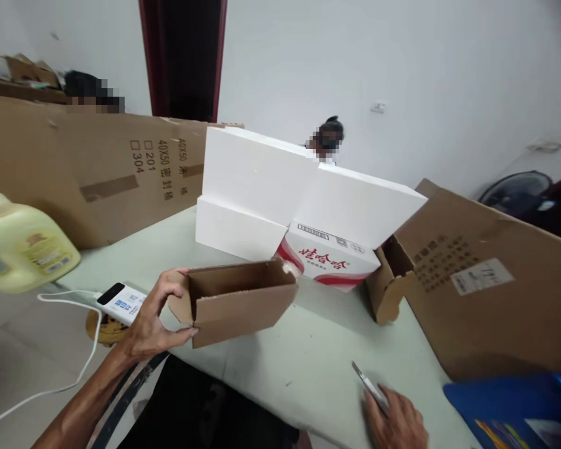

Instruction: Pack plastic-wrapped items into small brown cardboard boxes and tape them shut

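Note:
My left hand (156, 321) grips the near-left end of a small brown cardboard box (245, 312), its fingers and thumb spread across that end. The box has an open top and is tilted a little above the pale green table (318, 349). Low on the right, my right hand (395, 418) rests at the table with a slim metal craft knife (371, 383) under its fingers, the blade pointing away to the left. Part of the knife's handle is hidden by the hand.
White boxes (252, 181) stand stacked behind a red-and-white printed carton (330, 255). Another brown cardboard piece (388, 287) leans beside it. Large cardboard sheets flank both sides. A yellow jug (23, 243), a cabled power bank (121, 302) and a blue container (514, 408) are nearby. Two people are behind.

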Demonstrator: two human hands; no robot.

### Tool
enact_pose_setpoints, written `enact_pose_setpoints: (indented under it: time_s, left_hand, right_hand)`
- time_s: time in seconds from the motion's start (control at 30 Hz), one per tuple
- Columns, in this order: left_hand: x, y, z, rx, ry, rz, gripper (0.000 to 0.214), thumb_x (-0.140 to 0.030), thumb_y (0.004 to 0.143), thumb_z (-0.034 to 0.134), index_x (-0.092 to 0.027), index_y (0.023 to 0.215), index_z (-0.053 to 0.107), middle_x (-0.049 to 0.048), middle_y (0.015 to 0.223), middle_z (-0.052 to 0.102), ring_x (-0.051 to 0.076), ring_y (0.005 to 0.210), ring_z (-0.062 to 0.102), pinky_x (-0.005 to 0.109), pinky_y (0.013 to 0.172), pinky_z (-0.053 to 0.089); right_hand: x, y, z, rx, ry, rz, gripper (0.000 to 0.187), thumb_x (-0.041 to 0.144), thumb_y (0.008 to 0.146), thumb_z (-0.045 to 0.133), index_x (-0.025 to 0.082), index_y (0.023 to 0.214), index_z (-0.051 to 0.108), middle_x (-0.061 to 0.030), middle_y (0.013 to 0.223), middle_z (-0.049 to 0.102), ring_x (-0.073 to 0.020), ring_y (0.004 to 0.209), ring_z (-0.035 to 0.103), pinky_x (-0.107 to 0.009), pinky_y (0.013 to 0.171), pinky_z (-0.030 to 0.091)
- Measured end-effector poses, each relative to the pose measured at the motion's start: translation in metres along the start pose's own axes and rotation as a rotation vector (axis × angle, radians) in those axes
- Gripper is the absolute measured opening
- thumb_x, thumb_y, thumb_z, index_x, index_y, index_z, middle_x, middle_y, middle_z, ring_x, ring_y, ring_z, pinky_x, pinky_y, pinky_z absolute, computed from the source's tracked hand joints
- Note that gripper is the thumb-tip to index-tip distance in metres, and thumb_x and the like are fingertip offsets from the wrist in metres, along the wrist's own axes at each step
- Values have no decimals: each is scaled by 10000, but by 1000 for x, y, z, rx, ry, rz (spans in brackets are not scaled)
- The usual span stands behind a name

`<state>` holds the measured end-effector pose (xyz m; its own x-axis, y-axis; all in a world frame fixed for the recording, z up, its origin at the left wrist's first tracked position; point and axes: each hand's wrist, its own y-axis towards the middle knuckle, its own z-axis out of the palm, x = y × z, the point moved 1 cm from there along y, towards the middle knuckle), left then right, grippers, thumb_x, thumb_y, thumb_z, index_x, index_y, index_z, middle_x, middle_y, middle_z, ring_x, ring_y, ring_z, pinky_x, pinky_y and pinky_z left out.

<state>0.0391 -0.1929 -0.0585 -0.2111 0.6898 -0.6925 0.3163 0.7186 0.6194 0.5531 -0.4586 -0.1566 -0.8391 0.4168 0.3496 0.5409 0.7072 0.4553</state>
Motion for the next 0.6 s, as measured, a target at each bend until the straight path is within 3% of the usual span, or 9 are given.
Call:
enact_pose_setpoints:
  time_s: [0.07, 0.17, 0.23, 0.3, 0.43, 0.5, 0.6]
  left_hand:
    - [-5, 1, 13, 140, -15, 57, 594, -236, 718, 895, -342, 1126, 477, 135, 1546, 532, 353, 1440, 567, 519, 1109, 533]
    - [-16, -3, 25, 276, -35, 87, 556, -201, 714, 877, -330, 1085, 484, 135, 1561, 520, 359, 1467, 547, 514, 1121, 525]
    - [-19, -9, 27, 316, -65, 57, 517, -195, 721, 858, -315, 1067, 494, 140, 1565, 521, 360, 1479, 534, 517, 1142, 508]
    - [-18, -16, 27, 343, -116, 0, 512, -192, 705, 856, -303, 1056, 500, 140, 1572, 527, 359, 1482, 532, 516, 1165, 491]
    - [0, -17, 29, 328, -312, -228, 586, -278, 645, 907, -284, 1100, 536, 150, 1563, 565, 375, 1432, 589, 475, 1125, 530]
    - [13, -10, 36, 303, -421, -405, 704, -373, 643, 927, -295, 1245, 570, 158, 1527, 603, 377, 1340, 667, 477, 1060, 578]
    - [29, -2, 48, 267, -454, -673, 996, -502, 678, 904, -326, 1555, 465, 203, 1552, 595, 392, 1260, 729, 538, 1006, 619]
  right_hand:
    - [38, 5, 0, 35, 198, -50, 521, 638, 934, 611, 220, 1235, 685, -209, 1224, 704, -417, 1181, 660, -605, 1021, 552]
    - [100, 10, 5, 281, 502, -72, 822, 579, 911, 739, 288, 1611, 423, -160, 1623, 502, -382, 1439, 536, -574, 1149, 500]
    - [132, 10, 12, 461, 622, -54, 1042, 517, 832, 849, 297, 1692, 301, -137, 1709, 405, -391, 1571, 393, -593, 1279, 366]
    - [151, 8, 21, 608, 698, 5, 1138, 523, 735, 928, 269, 1678, 344, -147, 1687, 434, -421, 1585, 358, -612, 1314, 297]
    - [166, 2, 35, 803, 832, 39, 1016, 683, 657, 930, 200, 1483, 587, -183, 1485, 640, -458, 1398, 567, -620, 1189, 468]
    - [171, 2, 34, 866, 969, 70, 925, 725, 727, 876, 202, 1446, 619, -178, 1456, 677, -434, 1365, 615, -580, 1139, 527]
    - [178, 7, 26, 917, 1155, 270, 821, 724, 860, 783, 225, 1487, 604, -159, 1467, 699, -397, 1376, 640, -560, 1138, 544]
